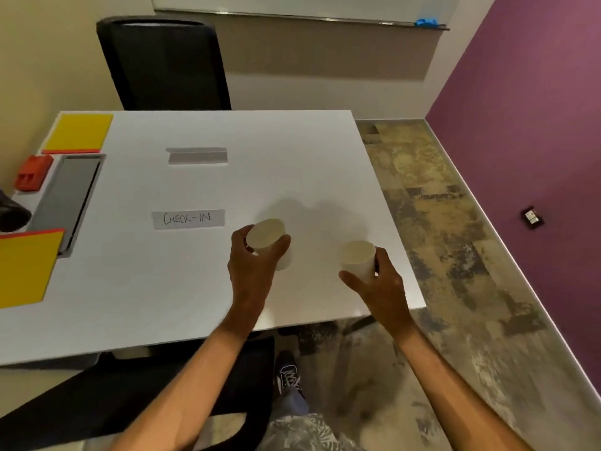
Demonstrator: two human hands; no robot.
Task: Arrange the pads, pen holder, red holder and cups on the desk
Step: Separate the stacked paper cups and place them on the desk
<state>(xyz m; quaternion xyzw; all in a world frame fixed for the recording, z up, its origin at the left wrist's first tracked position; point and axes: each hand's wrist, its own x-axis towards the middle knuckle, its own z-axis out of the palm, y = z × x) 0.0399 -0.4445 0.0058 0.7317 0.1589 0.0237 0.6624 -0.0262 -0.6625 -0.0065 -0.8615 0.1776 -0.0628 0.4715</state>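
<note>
- The left hand (252,265) is curled around a white paper cup (268,240), thumb on the near side and fingers wrapped behind it; whether the cup touches the desk cannot be told.
- This cup is plain, off-white and slightly tapered, and shows a flat, pale circular top face to the camera.
- The right hand (379,281) grips a second white cup (357,258) in the same way, thumb in front and fingers behind, near the right edge of the white desk (211,288).
- The second cup matches the first: plain, cream-coloured, with no print visible.
- The two cups are apart from each other, side by side in the near-right part of the desk.
- A yellow pad (79,131) with a red lower edge lies flat at the far-left corner of the desk.
- Another yellow pad (26,268) with a red top edge lies at the near-left edge, partly cut off by the frame.
- The red holder (34,172), a small boxy piece with slots, sits at the left edge between the two pads.
- Beside it is a grey recessed tray (70,196) set in the desk.
- A paper label (188,219) reading "CHECK-IN" lies flat in the middle of the desk, left of the cups.
- A black chair (162,65) stands behind the far side of the desk.
</note>
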